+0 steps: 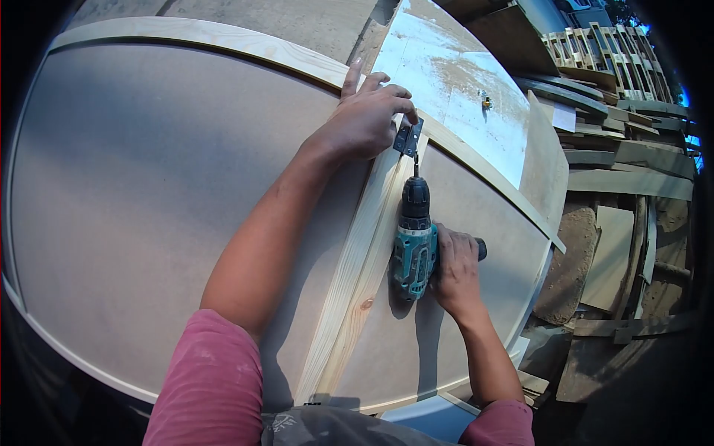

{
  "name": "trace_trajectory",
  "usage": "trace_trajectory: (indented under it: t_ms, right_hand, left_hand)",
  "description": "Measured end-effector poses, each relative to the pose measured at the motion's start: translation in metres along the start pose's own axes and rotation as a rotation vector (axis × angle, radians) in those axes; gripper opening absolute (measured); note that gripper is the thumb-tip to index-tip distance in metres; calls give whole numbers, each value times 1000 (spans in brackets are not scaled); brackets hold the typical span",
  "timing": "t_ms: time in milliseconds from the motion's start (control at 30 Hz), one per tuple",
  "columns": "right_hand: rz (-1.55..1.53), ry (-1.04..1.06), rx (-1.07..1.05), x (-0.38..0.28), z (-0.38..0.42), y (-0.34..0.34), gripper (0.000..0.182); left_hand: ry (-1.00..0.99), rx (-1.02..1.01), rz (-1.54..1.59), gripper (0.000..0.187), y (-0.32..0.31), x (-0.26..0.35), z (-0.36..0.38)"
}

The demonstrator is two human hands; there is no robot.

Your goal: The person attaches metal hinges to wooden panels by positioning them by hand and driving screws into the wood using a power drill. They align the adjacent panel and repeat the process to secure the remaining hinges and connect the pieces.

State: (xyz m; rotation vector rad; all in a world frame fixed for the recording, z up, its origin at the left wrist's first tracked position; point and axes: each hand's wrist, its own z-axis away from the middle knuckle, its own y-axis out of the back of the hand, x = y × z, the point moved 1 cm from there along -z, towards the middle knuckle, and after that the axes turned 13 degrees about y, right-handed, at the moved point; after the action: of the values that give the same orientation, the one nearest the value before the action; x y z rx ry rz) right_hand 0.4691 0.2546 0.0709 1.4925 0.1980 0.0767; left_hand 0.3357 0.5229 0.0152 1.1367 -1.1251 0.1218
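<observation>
A dark metal hinge (pixel 407 137) lies across the seam between two pale wooden frame strips (pixel 364 256). My left hand (pixel 370 115) holds the hinge against the wood, index finger on its upper end; the other fingers spread over the far frame rail and the thumb is mostly hidden. In my right hand (pixel 456 269) is a teal and black cordless drill (pixel 414 253), gripped by its handle. The drill's bit points away from me, its tip at the lower end of the hinge. Broad flat panels (pixel 178 201) fill the frames on both sides of the strips.
Beyond the frame lies a white, dust-marked board (pixel 439 74) with a small brass-coloured piece (pixel 486 102) on it. To the right, scrap boards (pixel 617 245) are heaped up. Pallet-like slatted wood (pixel 602 56) stands farther back. Concrete ground (pixel 275 26) shows at the top.
</observation>
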Motion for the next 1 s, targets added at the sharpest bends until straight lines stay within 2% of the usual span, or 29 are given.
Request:
trace_trajectory:
  t_ms: [167, 233, 267, 300, 367, 400, 433, 500, 600, 1000]
  right_hand:
    - [-10, 0, 100, -7, 3, 6, 71]
    - [-144, -35, 205, -8, 10, 13, 73]
    - [-225, -81, 214, -4, 15, 13, 58]
    - [-225, -78, 206, -1, 21, 15, 58]
    - [-519, -277, 197, 3, 33, 15, 43]
    - [-590, -343, 267, -1, 24, 16, 24]
    - [-753, -411, 365, -12, 15, 29, 19]
    - [-934, -525, 426, -11, 7, 30, 18]
    - [-979, -633, 403, -15, -1, 34, 19]
    - [-992, -602, 384, -11, -16, 42, 20]
  left_hand:
    - [-5, -18, -18, 42, 0, 2, -1]
    - [4, -5, -35, 40, -1, 0, 0]
    - [17, -5, -29, 40, -3, -2, 2]
    - [11, 4, -28, 39, -2, -2, 2]
    - [-2, 13, -27, 39, -2, 0, 0]
    - [2, 7, -15, 40, -2, 1, 1]
    - [5, 3, -5, 41, -1, 1, 0]
    - [2, 23, 9, 42, -3, 0, 0]
    - [-1, 52, 28, 45, -5, -3, -1]
    - [12, 32, 54, 51, -2, 1, 0]
